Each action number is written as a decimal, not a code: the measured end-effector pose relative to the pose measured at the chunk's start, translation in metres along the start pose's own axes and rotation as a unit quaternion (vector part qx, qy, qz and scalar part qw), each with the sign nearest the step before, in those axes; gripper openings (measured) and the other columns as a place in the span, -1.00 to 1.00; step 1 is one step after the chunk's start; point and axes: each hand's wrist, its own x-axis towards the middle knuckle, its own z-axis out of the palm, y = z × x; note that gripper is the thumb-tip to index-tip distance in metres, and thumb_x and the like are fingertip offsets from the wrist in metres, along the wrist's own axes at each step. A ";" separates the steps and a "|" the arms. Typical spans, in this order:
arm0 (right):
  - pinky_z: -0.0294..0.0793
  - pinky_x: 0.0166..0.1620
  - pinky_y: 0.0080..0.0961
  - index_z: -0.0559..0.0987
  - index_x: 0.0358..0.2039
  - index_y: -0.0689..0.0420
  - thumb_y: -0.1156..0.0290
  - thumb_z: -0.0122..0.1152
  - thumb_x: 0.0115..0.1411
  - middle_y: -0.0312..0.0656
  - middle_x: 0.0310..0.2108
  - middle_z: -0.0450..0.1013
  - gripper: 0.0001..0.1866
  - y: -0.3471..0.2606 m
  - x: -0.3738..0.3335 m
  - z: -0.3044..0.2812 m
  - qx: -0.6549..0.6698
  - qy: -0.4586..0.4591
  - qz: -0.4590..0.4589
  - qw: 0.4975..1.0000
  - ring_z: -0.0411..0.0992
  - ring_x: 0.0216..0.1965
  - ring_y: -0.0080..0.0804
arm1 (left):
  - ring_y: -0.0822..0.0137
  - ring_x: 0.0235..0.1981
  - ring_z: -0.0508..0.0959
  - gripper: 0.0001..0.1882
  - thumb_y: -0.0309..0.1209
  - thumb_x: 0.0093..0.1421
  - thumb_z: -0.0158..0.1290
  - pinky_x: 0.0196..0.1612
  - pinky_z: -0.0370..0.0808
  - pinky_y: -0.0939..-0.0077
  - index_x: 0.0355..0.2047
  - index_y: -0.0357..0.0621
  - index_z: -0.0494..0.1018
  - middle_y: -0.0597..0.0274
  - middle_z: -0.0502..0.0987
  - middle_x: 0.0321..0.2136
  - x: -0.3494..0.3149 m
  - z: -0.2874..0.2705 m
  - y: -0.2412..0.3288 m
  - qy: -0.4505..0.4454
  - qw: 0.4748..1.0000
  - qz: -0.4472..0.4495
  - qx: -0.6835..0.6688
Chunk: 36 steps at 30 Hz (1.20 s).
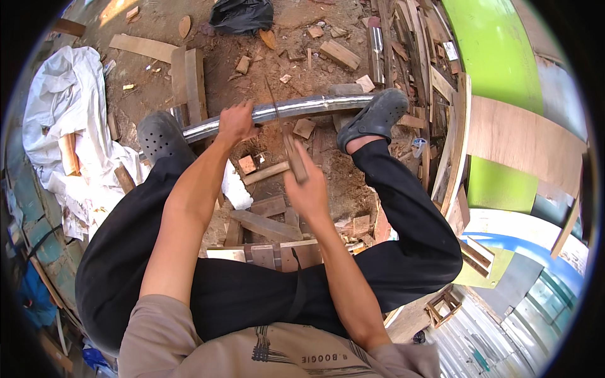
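A long bar with a shiny silvery face lies crosswise in front of me, bent-looking in the wide view. My left hand is closed around it, left of its middle. Just to the right, a saw with a wooden handle has its thin dark blade crossing the bar. My right hand grips that handle, slightly blurred. My left foot in a dark clog rests by the bar's left end. The other dark clog presses on or beside its right end; exact contact is hard to tell.
Wood offcuts and chips litter the dirt floor between my legs. A white cloth lies at the left, a black plastic bag at the far side. Long timber strips and a green panel line the right.
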 end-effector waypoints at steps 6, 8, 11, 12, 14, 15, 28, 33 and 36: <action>0.46 0.13 -0.40 0.37 0.36 0.24 0.55 0.10 0.18 0.19 0.14 0.53 -0.32 0.027 -0.053 -0.002 0.008 0.036 -0.127 0.991 0.57 0.08 -0.13 | -0.07 0.00 0.62 -0.26 -0.12 -0.13 0.42 0.04 0.53 0.00 0.04 -0.12 0.43 -0.03 0.61 -0.05 -0.002 0.000 -0.005 0.020 1.000 -0.005 0.001; 0.43 0.17 -0.42 0.35 0.38 0.26 0.58 0.10 0.17 0.17 0.17 0.51 -0.30 0.017 0.012 0.010 0.041 0.037 -0.064 0.996 0.54 0.13 -0.15 | -0.03 0.04 0.61 -0.20 -0.14 -0.13 0.44 0.07 0.53 0.02 0.13 -0.09 0.41 0.00 0.60 0.01 0.006 -0.005 0.010 -0.013 1.000 0.005 -0.009; 0.41 0.19 -0.43 0.33 0.38 0.27 0.60 0.08 0.17 0.17 0.18 0.50 -0.30 0.019 0.011 0.003 0.048 0.025 -0.039 0.998 0.52 0.16 -0.19 | -0.03 0.04 0.61 -0.19 -0.13 -0.13 0.44 0.08 0.53 0.01 0.13 -0.10 0.40 -0.01 0.60 0.02 0.003 -0.008 0.013 -0.016 1.000 0.002 -0.001; 0.41 0.19 -0.43 0.33 0.38 0.27 0.60 0.08 0.17 0.17 0.17 0.50 -0.30 0.023 -0.002 0.001 0.016 0.022 -0.086 0.996 0.51 0.17 -0.20 | -0.04 0.04 0.61 -0.18 -0.14 -0.13 0.44 0.08 0.53 0.01 0.14 -0.10 0.40 -0.01 0.60 0.02 0.008 -0.011 0.004 -0.006 1.000 -0.003 0.001; 0.43 0.19 -0.42 0.33 0.40 0.24 0.58 0.09 0.16 0.17 0.19 0.49 -0.28 0.033 -0.076 -0.017 -0.011 0.009 -0.105 0.994 0.50 0.20 -0.18 | -0.04 0.04 0.61 -0.17 -0.14 -0.13 0.43 0.08 0.53 0.00 0.16 -0.10 0.40 -0.01 0.60 0.01 -0.006 -0.002 -0.007 -0.008 1.000 -0.016 -0.002; 0.46 0.19 -0.42 0.31 0.41 0.22 0.57 0.11 0.15 0.18 0.21 0.48 -0.26 0.027 -0.092 -0.025 -0.008 0.007 -0.102 0.995 0.50 0.22 -0.16 | -0.04 0.04 0.61 -0.16 -0.14 -0.14 0.43 0.07 0.53 0.00 0.17 -0.10 0.40 -0.02 0.60 0.01 -0.001 -0.006 -0.008 0.011 1.000 -0.011 -0.002; 0.45 0.19 -0.36 0.32 0.40 0.23 0.59 0.10 0.15 0.22 0.16 0.50 -0.27 0.029 -0.082 -0.023 -0.028 0.027 -0.136 0.990 0.52 0.19 -0.02 | -0.04 0.02 0.62 -0.19 -0.12 -0.14 0.44 0.06 0.53 -0.02 0.12 -0.11 0.43 0.00 0.62 -0.01 0.003 -0.008 0.001 0.012 1.000 -0.007 -0.003; 0.45 0.19 -0.35 0.35 0.38 0.21 0.61 0.11 0.14 0.16 0.15 0.53 -0.28 0.026 0.014 0.003 0.045 0.001 -0.008 0.999 0.53 0.17 -0.13 | -0.07 0.01 0.62 -0.24 -0.12 -0.15 0.44 0.06 0.53 -0.03 0.05 -0.12 0.43 -0.03 0.61 -0.02 -0.006 0.006 0.015 0.003 1.000 0.020 -0.013; 0.50 0.11 -0.34 0.37 0.38 0.16 0.57 0.11 0.17 0.17 0.11 0.55 -0.30 0.025 0.019 0.008 0.038 0.024 -0.048 0.998 0.58 0.09 -0.13 | -0.06 0.02 0.61 -0.25 -0.12 -0.14 0.44 0.07 0.52 -0.04 0.04 -0.12 0.43 -0.01 0.61 0.00 -0.009 0.004 0.008 0.006 1.000 0.001 -0.009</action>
